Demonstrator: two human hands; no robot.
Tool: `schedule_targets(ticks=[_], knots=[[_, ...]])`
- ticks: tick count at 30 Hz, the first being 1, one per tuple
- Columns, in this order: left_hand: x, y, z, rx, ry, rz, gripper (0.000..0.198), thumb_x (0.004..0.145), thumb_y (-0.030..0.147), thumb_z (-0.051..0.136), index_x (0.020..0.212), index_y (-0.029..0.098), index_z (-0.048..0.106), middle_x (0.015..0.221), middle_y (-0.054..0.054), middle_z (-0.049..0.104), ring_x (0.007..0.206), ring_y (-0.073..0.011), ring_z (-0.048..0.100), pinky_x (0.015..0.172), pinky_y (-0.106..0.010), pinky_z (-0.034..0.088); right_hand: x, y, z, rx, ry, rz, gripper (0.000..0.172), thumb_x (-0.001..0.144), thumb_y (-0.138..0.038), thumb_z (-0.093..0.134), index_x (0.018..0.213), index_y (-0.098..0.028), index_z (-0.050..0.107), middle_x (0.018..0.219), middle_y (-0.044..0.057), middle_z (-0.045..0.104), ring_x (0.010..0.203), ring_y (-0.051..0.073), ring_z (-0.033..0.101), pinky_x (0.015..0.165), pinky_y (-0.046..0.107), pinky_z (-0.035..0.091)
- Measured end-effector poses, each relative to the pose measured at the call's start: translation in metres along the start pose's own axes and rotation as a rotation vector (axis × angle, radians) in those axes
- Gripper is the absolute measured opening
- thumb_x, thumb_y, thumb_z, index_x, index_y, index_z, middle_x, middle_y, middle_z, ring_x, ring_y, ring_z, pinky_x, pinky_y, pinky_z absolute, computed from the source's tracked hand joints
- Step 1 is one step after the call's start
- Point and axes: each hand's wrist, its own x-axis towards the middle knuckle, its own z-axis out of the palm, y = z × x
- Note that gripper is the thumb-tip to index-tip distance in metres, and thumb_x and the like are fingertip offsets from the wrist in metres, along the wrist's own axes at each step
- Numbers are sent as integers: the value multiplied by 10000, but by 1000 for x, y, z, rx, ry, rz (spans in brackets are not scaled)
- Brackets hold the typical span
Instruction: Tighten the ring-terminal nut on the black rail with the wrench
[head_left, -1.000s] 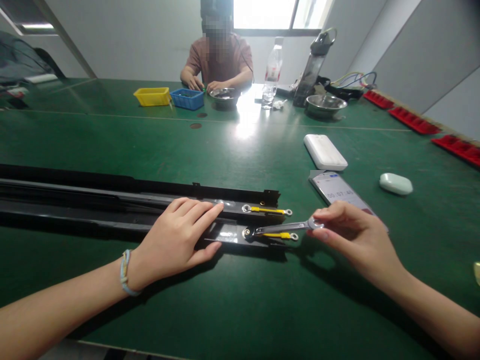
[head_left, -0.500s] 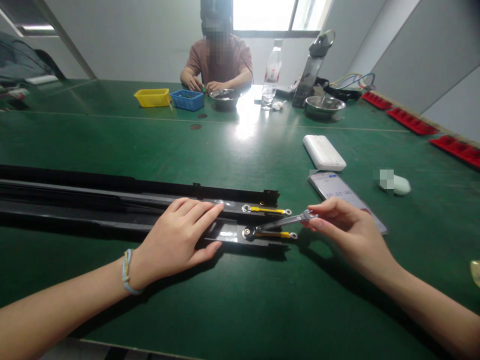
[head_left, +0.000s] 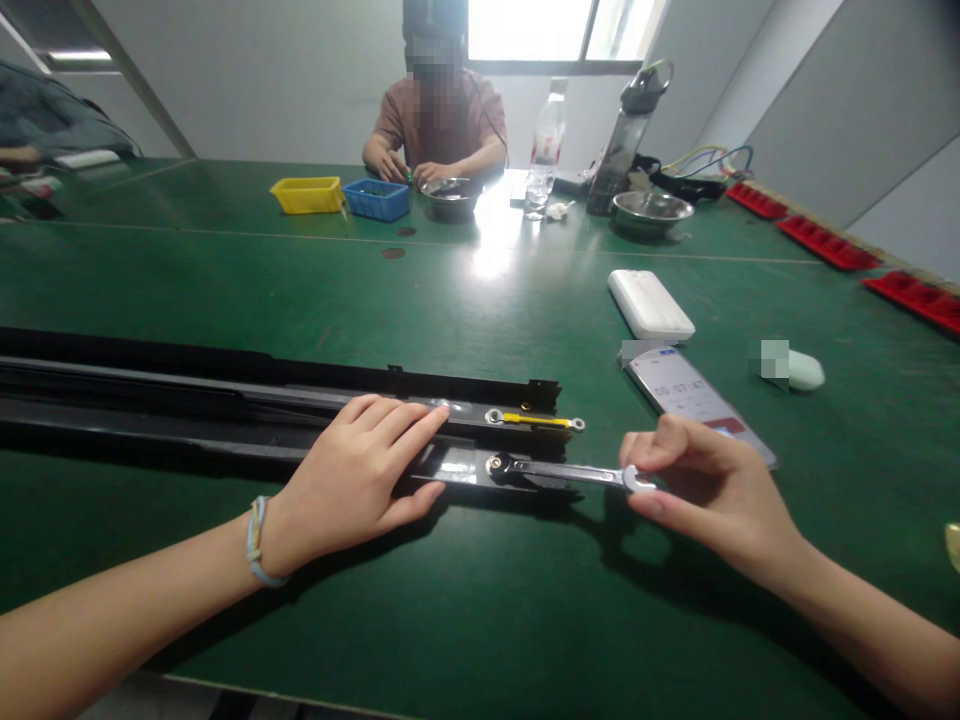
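Left hand flat, palm down on rail, fingers extended, gripping nothing. Right hand pinched on outer end of wrench, thumb and forefinger closed on its ring end. Wrench lies nearly level along the rail's near strip, far end seated on bolt near the rail's right end. Yellow lug just behind it. Hands well apart. Phone on table, just beyond right hand.
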Motion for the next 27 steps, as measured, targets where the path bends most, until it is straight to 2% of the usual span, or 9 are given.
schedule_targets(ticks=[7,13,21,27], knots=[[1,1,3,-14,7,-9,523,859,405,500,1277,93,519,1147,-146,632,999,-284,578,872,-442,445,5,1,-3,-141,145,87,219,667,-360,785,711,-235,610,703,19,666,642,177,645,553,283,550],[0,1,0,-2,11,8,518,868,406,495,1264,72,521,1137,-153,632,982,-280,576,872,-435,439,12,2,-1,-152,197,160,231,696,-411,763,803,-234,658,728,22,719,633,180,679,543,277,555],[-1,1,-3,3,4,5,523,871,416,488,1266,74,513,1143,-149,628,986,-277,570,876,-427,433,10,3,-2,-68,172,210,230,687,-383,779,754,-220,632,701,11,688,608,150,643,536,244,522],[0,0,-1,-2,6,12,529,872,413,490,1269,64,509,1135,-147,628,977,-276,567,871,-430,433,8,7,-5,10,80,139,251,673,-305,801,691,-222,564,705,-5,625,604,133,578,518,232,467]])
